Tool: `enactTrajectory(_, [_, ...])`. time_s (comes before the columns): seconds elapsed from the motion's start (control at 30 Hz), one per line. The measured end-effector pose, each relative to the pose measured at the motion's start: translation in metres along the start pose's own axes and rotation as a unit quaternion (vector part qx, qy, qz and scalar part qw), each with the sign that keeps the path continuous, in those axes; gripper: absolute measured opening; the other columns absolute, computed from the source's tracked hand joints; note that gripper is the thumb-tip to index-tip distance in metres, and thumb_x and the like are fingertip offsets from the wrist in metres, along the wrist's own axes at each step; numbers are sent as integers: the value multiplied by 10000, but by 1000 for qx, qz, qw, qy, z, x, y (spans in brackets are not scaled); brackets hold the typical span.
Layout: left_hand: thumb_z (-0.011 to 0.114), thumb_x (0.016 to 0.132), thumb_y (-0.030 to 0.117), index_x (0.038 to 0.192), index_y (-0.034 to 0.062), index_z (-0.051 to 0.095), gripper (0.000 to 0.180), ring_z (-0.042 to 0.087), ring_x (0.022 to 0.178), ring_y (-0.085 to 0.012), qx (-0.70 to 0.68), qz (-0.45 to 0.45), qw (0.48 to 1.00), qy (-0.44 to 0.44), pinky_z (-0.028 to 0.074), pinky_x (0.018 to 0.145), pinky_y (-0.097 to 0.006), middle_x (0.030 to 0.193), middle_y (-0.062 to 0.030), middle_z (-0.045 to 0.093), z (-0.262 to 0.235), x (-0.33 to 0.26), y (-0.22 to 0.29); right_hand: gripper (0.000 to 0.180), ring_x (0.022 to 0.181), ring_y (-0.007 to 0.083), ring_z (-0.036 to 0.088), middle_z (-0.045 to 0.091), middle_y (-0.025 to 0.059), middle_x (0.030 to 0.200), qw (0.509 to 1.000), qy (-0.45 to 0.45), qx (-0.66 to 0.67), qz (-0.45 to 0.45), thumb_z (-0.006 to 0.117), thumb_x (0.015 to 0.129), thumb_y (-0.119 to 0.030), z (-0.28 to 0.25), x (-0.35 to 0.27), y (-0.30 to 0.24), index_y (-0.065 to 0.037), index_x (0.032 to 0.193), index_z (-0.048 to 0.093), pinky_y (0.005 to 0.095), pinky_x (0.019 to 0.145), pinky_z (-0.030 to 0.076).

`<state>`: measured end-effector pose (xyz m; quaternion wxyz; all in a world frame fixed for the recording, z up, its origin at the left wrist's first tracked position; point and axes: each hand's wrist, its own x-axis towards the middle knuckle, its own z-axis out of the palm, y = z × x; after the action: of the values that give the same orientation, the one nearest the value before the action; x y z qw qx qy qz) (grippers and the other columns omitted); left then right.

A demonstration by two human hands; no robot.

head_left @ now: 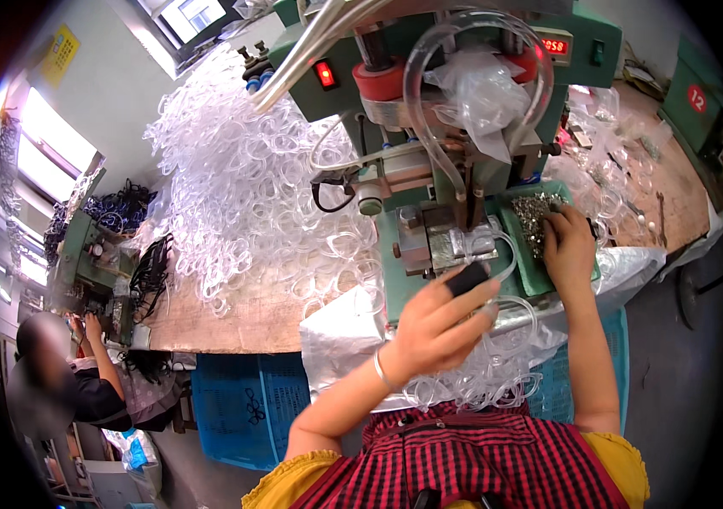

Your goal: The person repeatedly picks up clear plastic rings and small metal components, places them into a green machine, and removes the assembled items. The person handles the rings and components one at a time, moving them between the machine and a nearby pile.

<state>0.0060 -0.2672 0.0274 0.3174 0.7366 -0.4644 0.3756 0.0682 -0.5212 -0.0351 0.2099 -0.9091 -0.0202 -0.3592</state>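
My left hand (445,329) is in front of the green press (378,110), its fingers bent together. A black sleeve-like piece (467,278) is at its index finger. A clear plastic loop (533,316) runs out from its fingertips and appears held there. Another clear loop (510,254) curves from the metal fixture (455,246) under the press head toward this hand. At the right, my right hand (568,246) reaches into a green tray (540,284) of small metal parts (533,216). Its fingers are curled down at the parts, and what they pinch is too small to make out.
A large heap of clear loops (251,170) covers the bench to the left. More loops (472,377) lie at my lap. Blue crates (247,407) stand below the bench. Plastic bags and scraps (624,161) lie at right. A co-worker (81,382) sits far left at another machine.
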Motion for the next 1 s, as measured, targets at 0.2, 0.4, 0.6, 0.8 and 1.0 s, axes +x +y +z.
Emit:
enactTrajectory(0.2, [591, 881, -35, 982, -57, 577, 104, 647, 876, -280, 368, -182, 896, 169, 530, 852, -363, 970, -158, 658, -75, -52, -1, 120, 835, 281, 629, 667, 114, 877, 982, 13, 162, 94, 675, 761, -39, -20, -14, -5, -14, 877, 690, 341, 783, 482])
enactTrajectory(0.4, [703, 762, 38, 884, 95, 683, 136, 591, 957, -285, 373, -122, 919, -34, 441, 867, -390, 1012, -68, 656, -138, -28, -154, 172, 828, 214, 636, 671, 103, 892, 953, -80, 272, 104, 632, 775, -7, -23, 8, -29, -6, 933, 701, 292, 786, 481])
enactTrajectory(0.6, [644, 708, 20, 834, 112, 701, 166, 572, 1016, -294, 381, -88, 887, -246, 473, 881, -393, 1325, -59, 554, -134, -76, -258, 162, 808, 190, 632, 669, 94, 888, 939, -87, 287, 168, 642, 794, -35, -23, 5, -22, -17, 943, 705, 283, 764, 479])
enactTrajectory(0.8, [640, 794, -10, 941, 58, 652, 163, 593, 907, -309, 348, -140, 921, -107, 497, 798, -371, 1212, -88, 617, -135, -78, -192, 139, 837, 179, 621, 656, 81, 866, 945, -8, 245, 215, 637, 775, -11, -61, -40, 6, -2, 902, 694, 278, 799, 457])
enactTrajectory(1.0, [527, 955, 52, 1006, -3, 551, 79, 598, 750, -123, 70, -331, 929, 150, 496, 705, -247, 958, -83, 630, -89, -71, -132, 188, 850, 167, 622, 660, 77, 880, 899, -156, 395, 109, 665, 753, -30, -86, 5, -52, -3, 936, 700, 279, 787, 467])
